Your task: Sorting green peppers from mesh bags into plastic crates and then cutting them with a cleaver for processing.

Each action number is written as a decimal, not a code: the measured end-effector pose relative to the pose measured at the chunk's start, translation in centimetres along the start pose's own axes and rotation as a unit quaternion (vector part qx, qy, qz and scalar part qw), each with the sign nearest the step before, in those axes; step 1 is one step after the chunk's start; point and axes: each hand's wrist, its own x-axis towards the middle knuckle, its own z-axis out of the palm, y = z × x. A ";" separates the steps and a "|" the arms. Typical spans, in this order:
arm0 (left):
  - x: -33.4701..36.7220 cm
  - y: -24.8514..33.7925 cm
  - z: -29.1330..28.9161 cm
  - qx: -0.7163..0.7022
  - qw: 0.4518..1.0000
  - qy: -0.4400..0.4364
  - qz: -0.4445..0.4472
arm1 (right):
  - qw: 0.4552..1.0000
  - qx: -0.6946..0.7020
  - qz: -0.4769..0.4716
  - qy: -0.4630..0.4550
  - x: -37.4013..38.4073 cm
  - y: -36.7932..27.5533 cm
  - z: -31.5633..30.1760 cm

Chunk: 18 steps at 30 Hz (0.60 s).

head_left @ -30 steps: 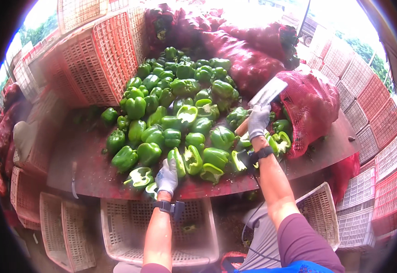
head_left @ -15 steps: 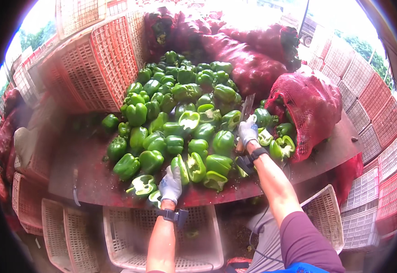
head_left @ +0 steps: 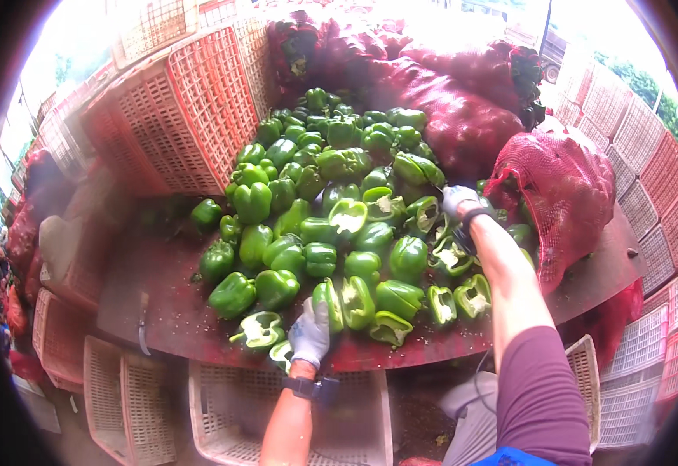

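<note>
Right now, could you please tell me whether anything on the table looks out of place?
Yes: a knife lies loose at the left front of the table, its blade by the edge, where it could perhaps be knocked off.

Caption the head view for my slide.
Gloved left hand at a cut green bell pepper, right hand near a red mesh sack.

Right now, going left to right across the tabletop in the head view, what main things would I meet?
A knife, a cut-open green pepper, the gloved left hand, another cut-open pepper, the gloved right hand, a bulging red mesh sack.
</note>
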 end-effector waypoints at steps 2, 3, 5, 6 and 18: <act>0.1 0.0 0.2 -0.011 1.000 -0.001 0.003 | 1.000 0.010 0.023 0.005 -1.8 2.0 0.8; 0.2 0.1 0.4 -0.016 1.000 -0.003 0.005 | 0.999 0.029 0.019 0.035 -2.5 3.1 1.2; 0.3 0.2 0.6 -0.019 1.000 -0.008 0.008 | 0.996 0.046 0.013 0.072 -3.6 4.0 1.9; 0.3 0.3 0.5 -0.019 1.000 -0.007 0.008 | 0.994 0.055 0.007 0.090 -4.4 4.0 1.6; 0.2 0.4 0.3 -0.029 0.999 -0.018 -0.009 | 0.837 0.374 -0.074 0.393 -6.2 -10.9 -7.2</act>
